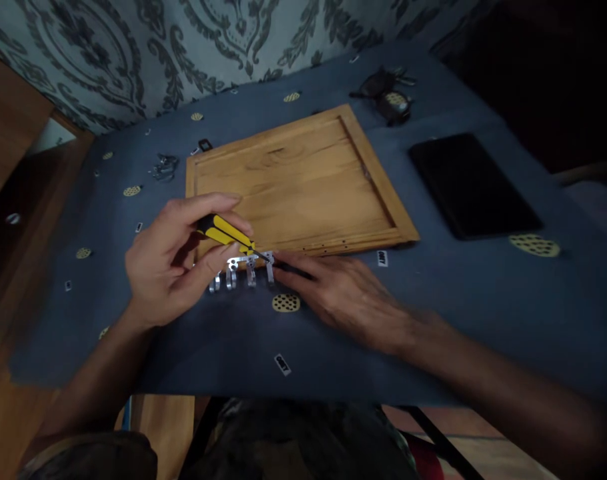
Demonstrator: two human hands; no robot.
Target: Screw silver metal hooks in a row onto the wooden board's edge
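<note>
A yellow-and-black screwdriver [228, 232] lies in my left hand [176, 250], its fingers and thumb curled round the handle. The shaft points down to the right, with its tip close to the right end of a silver metal hook rack [251, 267]. Several hooks hang from this rack at the front edge of a framed wooden board [293, 180]. My right hand [341, 293] has its fingertips pressed together at the rack's right end. Between those fingers shows a slim dark shape, which I cannot make out.
A dark blue patterned cloth [343, 367] covers the table. A black tablet-like slab [473, 187] lies at the right. Behind the board sits a dark bundle [386, 97] with keys. Small metal pieces [164, 167] lie left of the board. A patterned wall covering [193, 47] stands behind.
</note>
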